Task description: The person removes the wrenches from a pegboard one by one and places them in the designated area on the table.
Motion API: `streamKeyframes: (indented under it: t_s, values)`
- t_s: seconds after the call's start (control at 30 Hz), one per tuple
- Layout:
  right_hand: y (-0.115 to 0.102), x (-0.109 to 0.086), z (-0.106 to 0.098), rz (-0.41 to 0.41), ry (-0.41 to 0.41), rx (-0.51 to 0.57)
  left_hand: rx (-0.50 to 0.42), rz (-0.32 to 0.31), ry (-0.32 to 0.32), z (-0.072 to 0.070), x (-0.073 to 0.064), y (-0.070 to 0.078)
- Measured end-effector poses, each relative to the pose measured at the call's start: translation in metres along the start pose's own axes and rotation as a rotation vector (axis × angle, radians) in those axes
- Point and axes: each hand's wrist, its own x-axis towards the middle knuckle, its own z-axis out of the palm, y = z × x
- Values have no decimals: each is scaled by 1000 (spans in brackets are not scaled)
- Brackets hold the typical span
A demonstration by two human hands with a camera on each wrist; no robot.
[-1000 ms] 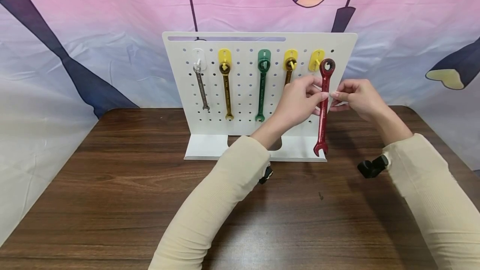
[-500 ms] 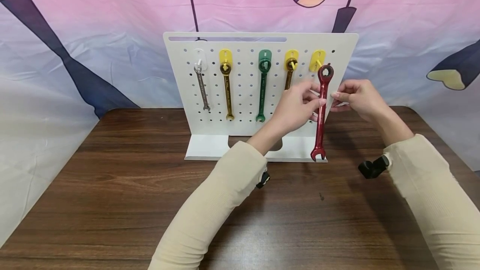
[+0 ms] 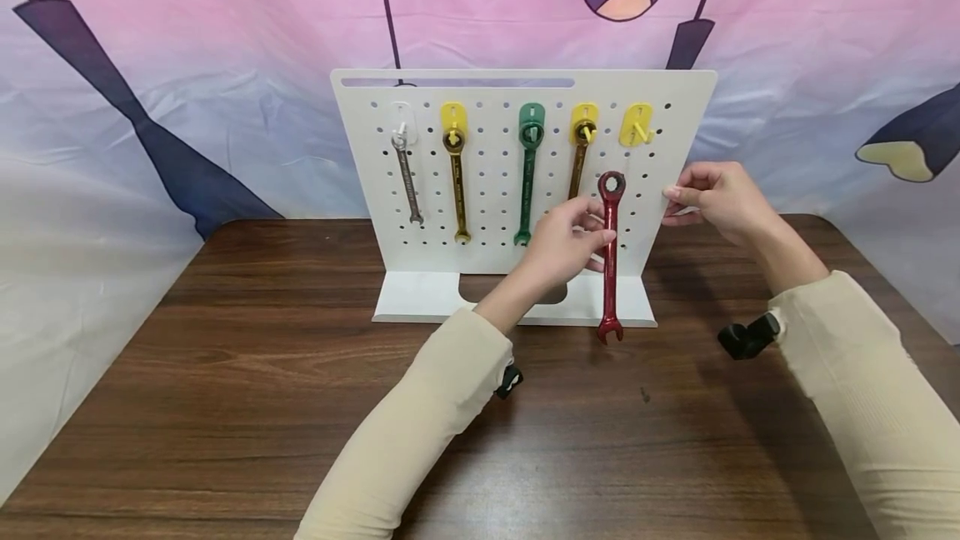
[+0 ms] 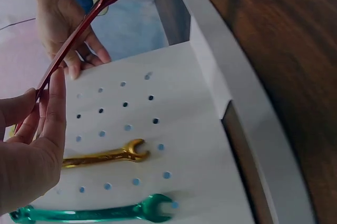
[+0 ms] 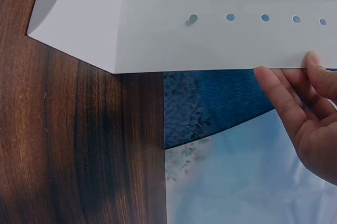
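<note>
My left hand point(image 3: 562, 242) pinches a red combination wrench point(image 3: 611, 273) by its shank, thumb in front and fingers behind. The wrench hangs upright before the white pegboard point(image 3: 427, 257), ring end up and open end down. In the left wrist view, the red wrench point(image 4: 71, 42) slants across, away from the board. My right hand point(image 3: 712, 194) holds the pegboard's right edge; in the right wrist view its thumb point(image 5: 321, 77) lies over the edge with the fingers below. Up at the board's right, a yellow hook point(image 3: 637, 127) carries nothing.
Other hooks hold a silver wrench point(image 3: 408, 186), a gold one point(image 3: 459, 194), a green one point(image 3: 527, 190) and another gold one point(image 3: 578, 169) partly behind my left hand. The pegboard's foot point(image 3: 416, 297) stands on a dark wooden table point(image 3: 247, 357). A patterned cloth point(image 3: 247, 132) hangs behind.
The red wrench has moved with my left hand, down and leftward from in front of the right yellow hook, which now shows fully. My right hand stays at the board's edge.
</note>
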Motion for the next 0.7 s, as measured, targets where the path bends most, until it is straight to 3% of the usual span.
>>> streamKeyframes:
  t_s: [0.4,0.7]
  values:
    - [-1,-1,0,16,6,-11,-46,-137,-26,-12,-12,-20]
    - [-1,-1,0,15,7,-18,-85,-205,-53,-21,-22,-29]
